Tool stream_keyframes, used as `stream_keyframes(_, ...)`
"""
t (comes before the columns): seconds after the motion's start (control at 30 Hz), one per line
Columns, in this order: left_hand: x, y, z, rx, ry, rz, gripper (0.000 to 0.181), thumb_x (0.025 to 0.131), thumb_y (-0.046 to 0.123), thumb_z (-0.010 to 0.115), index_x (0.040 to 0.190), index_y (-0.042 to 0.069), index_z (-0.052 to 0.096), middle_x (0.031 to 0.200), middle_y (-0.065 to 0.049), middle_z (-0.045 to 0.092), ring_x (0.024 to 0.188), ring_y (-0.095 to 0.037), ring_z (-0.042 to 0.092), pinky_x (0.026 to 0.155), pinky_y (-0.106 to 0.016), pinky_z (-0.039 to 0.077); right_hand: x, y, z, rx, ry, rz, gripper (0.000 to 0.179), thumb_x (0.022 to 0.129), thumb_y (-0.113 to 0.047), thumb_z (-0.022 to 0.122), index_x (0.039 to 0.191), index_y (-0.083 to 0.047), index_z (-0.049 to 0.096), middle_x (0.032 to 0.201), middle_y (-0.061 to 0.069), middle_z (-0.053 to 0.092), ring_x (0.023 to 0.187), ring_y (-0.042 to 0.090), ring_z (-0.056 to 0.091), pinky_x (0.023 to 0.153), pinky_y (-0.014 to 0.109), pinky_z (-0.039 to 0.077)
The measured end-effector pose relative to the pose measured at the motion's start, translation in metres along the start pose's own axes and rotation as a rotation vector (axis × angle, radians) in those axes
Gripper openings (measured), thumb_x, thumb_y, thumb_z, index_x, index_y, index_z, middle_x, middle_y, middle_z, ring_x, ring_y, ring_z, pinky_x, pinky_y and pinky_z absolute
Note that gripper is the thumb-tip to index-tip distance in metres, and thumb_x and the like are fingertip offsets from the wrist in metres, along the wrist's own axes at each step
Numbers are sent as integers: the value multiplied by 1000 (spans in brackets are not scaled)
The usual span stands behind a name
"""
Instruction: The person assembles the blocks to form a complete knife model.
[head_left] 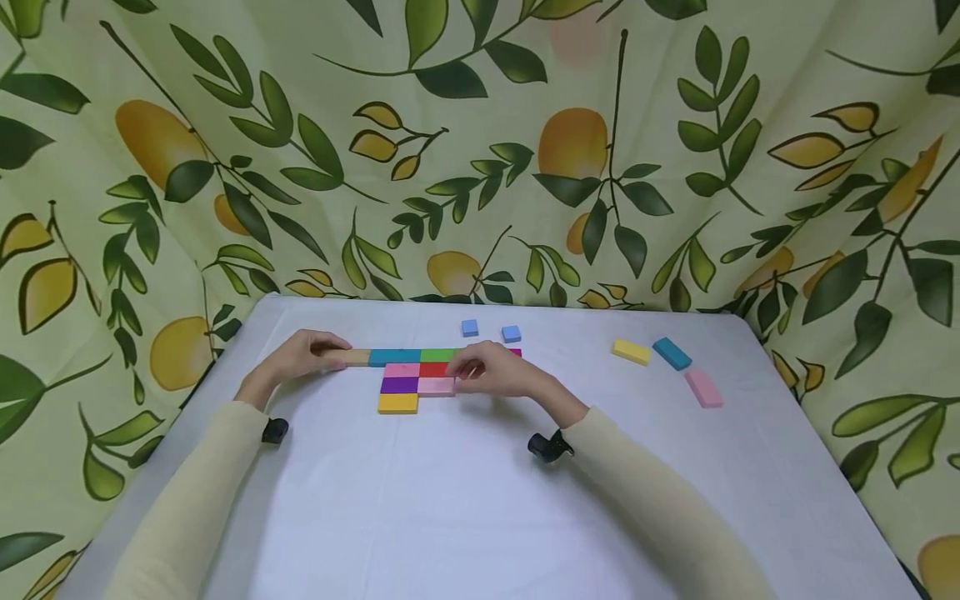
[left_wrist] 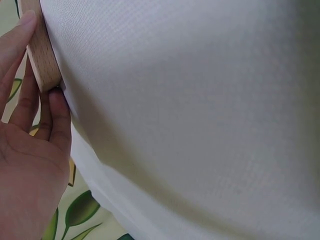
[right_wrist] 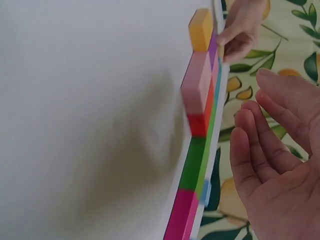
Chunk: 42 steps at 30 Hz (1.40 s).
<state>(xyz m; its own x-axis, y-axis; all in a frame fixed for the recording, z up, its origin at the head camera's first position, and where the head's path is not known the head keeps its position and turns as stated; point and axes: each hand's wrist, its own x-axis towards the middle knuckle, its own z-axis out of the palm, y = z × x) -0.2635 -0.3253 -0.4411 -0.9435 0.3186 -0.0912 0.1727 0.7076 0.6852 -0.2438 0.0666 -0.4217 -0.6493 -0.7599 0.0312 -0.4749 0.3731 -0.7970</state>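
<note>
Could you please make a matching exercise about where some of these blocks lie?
1. Wooden block
2. Purple block
3. Small blue blocks
4. Magenta block

A. Beyond the long row
B. At the row's right end
C. Touched by the left hand
D. Between a pink block and an orange block

Pairs: 1-C, 2-D, 3-A, 4-B

The grained block [left_wrist: 44,57] is tan; tablecloth [head_left: 420,508] white; backdrop [head_left: 480,117] leaf-patterned.
</note>
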Motion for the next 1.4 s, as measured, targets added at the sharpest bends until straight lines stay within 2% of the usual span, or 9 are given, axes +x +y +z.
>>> stream_keyframes(0.17,-2,-1,0,-2,8,-11,33,92,11,77,123,0,71,124,-20,66,108,-34,54,97,-52,40,-28,20,-15,9,23,43,24,93,-10,76,115,1,72,106,9,70,92,18,62,86,31,52)
stream_keyframes(0.33,-2,-1,0,-7,6,-5,34,92,10,77,123,-1,71,124,-21,65,107,-35,54,96,-50,40,-66,44,-31,18,75,75,22,93,-11,77,112,-1,73,102,2,70,90,20,63,84,33,53)
stream_keyframes(0.6,-1,-1,-2,-7,5,4,33,92,10,78,123,-1,71,123,-20,66,107,-34,54,95,-50,40,-129,77,-60,10,225,167,19,94,-12,76,111,-3,75,106,5,72,95,21,63,83,27,51)
stream_keyframes(0.8,-1,-3,-1,-16,7,9,33,92,10,77,122,-1,71,122,-20,66,108,-34,55,96,-51,40,-166,97,-78,22,344,241,23,95,-14,75,114,-1,74,109,8,70,97,23,65,83,25,52)
stream_keyframes(0.9,-1,-3,0,-19,8,15,33,92,9,77,122,-2,71,122,-20,66,108,-34,55,96,-51,40,-180,103,-87,38,407,269,25,96,-14,74,116,1,72,111,12,70,100,24,65,83,23,51)
stream_keyframes(1.13,-1,-4,1,-10,12,10,33,92,11,78,122,-1,71,122,-20,67,106,-33,55,95,-50,41,-199,107,-109,-16,561,355,31,98,-18,72,122,1,69,123,18,66,105,21,63,83,17,48)
stream_keyframes(1.27,-2,-3,1,-32,10,37,32,91,11,79,120,-2,72,119,-19,67,103,-32,56,91,-45,43,-206,110,-115,-24,655,404,39,99,-23,71,127,4,66,125,22,64,109,30,61,80,15,46)
stream_keyframes(1.4,-1,-4,0,-46,22,64,29,90,9,80,116,0,74,114,-16,69,97,-29,56,86,-37,44,-207,117,-118,-33,682,436,48,97,-26,73,132,5,62,131,25,60,119,38,56,87,18,44)
